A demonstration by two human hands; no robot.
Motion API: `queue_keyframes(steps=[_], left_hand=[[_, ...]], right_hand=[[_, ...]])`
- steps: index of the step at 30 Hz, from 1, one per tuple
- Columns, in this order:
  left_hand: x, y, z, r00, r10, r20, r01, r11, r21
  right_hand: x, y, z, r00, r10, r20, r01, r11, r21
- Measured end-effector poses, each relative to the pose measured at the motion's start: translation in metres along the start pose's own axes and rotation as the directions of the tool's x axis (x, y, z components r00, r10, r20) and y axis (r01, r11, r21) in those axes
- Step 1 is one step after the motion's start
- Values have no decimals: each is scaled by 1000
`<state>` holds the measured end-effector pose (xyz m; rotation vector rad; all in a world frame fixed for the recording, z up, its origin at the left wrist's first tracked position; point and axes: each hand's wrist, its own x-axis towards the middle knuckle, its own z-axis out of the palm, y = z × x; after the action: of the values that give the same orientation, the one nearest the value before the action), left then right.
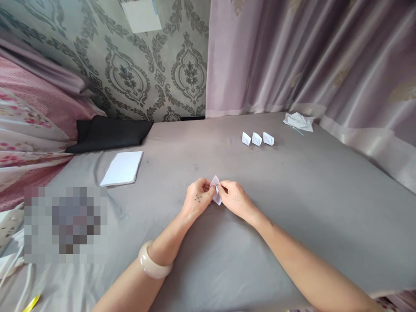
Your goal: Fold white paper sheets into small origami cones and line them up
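A small folded piece of white paper (216,182), pointed at top and bottom, is held upright between my two hands over the grey sheet. My left hand (198,197) pinches its left side, thumb on the near face. On the right side, the thumb and fingers of my right hand (236,198) are closed on the same paper. Some fingertips are hidden behind it. Farther back and to the right, three small folded white paper pieces (257,139) stand in a row, apart from my hands.
A stack of white paper (122,168) lies at left, before a folded black cloth (110,132). Crumpled white papers (299,121) and a thin light-blue stick (298,131) are at the back right. A power strip (9,227) with cables sits at the left edge. Curtains (260,56) border the back right.
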<state>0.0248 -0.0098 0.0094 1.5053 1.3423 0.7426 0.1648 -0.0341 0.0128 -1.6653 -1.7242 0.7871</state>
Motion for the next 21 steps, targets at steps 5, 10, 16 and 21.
queue_keyframes(steps=[5, 10, 16, 21], left_hand=[[4, -4, 0, 999, -17, -42, 15, 999, -52], [13, -7, -8, 984, -101, -146, 65, 970, -233], [19, -15, -15, 972, -117, -202, 51, 951, -305], [19, -13, -15, 980, -115, -163, 63, 954, -294]], right_hand=[[1, 3, -1, 998, -52, 31, 50, 997, 51], [-2, 3, -5, 998, -54, -27, 58, 982, 181], [-10, -2, 0, 945, -322, -63, 310, 939, -148], [-13, -2, 5, 931, -365, -20, 344, 891, -297]])
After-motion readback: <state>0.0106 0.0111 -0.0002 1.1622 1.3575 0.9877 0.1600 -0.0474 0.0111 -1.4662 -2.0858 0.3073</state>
